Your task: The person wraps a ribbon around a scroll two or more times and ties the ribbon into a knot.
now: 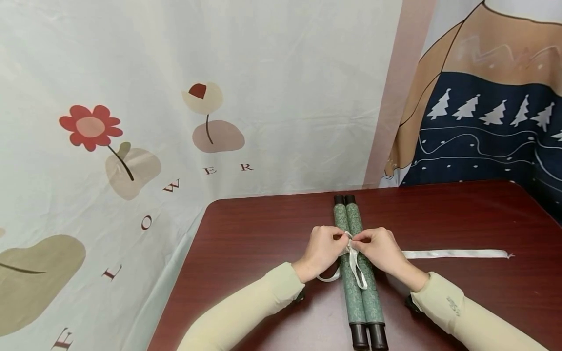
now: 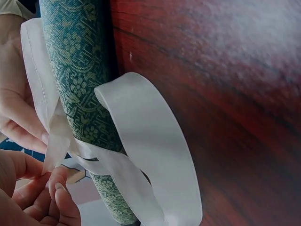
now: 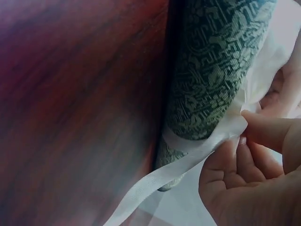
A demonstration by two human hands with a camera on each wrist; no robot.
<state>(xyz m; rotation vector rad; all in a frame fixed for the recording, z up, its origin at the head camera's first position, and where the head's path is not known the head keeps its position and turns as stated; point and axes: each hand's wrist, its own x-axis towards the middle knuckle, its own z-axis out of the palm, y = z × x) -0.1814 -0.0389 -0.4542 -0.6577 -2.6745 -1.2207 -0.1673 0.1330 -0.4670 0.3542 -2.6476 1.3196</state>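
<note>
Ribbon of white woven fabric (image 1: 352, 258) was wound around two green patterned scroll rolls with dark end caps (image 1: 361, 292), which lay side by side, touching, near the middle of the dark red wooden table (image 1: 461, 219). Its loops and loose ends hung over the rolls. The left hand (image 1: 322, 248) and the right hand (image 1: 381, 247) each pinched the ribbon between curled fingertips atop the rolls. A second white ribbon strip (image 1: 456, 254) lay flat just right of the hands.
</note>
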